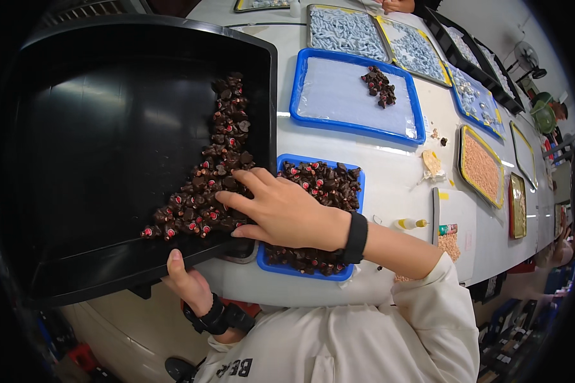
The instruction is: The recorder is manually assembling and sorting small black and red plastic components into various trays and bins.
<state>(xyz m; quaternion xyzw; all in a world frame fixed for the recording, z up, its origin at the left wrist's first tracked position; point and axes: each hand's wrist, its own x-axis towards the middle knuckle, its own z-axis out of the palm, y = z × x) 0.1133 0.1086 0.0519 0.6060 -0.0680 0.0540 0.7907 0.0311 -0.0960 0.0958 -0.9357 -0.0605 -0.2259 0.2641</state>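
Left hand (186, 281) grips the near edge of the big black bin (108, 127), held tilted at table's (390, 185) left. Right hand (281, 210), fingers spread wide, holding nothing, rests on dark parts (214, 179) w/ red tips at bin's right rim, just beside the blue tray (313, 271) of same parts.

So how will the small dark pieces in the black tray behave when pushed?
The pieces are loose and heaped, so they probably slide and tumble rather than move together. The black tray looks glossy and tilted, so they likely slip easily under the right hand.
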